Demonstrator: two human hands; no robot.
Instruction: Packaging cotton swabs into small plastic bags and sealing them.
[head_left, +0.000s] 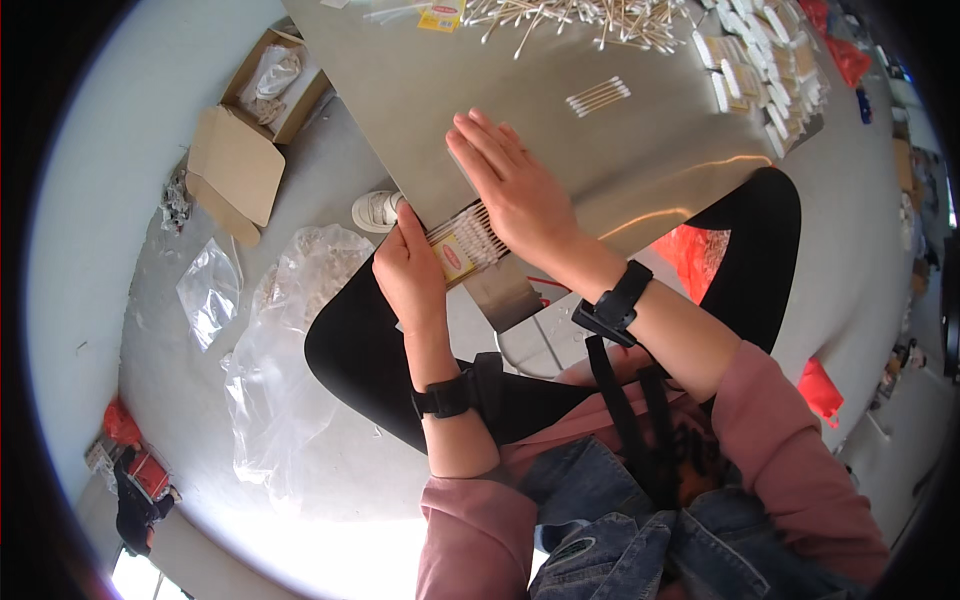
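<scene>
My left hand (408,268) grips the near end of a small clear packet (458,256) with a yellow and red label, at the near edge of the metal table (640,160). A row of cotton swabs (470,232) lies half inside the packet. My right hand (512,182) lies flat on the swabs with its fingers stretched out, pressing on them. A small bundle of swabs (598,96) rests further out on the table. A big loose heap of swabs (590,18) lies at the far edge.
Stacks of filled packets (765,70) stand at the table's far right. On the floor to the left lie an open cardboard box (270,85), a cardboard flap (235,165) and clear plastic bags (270,340). Red bags (695,255) lie under the table.
</scene>
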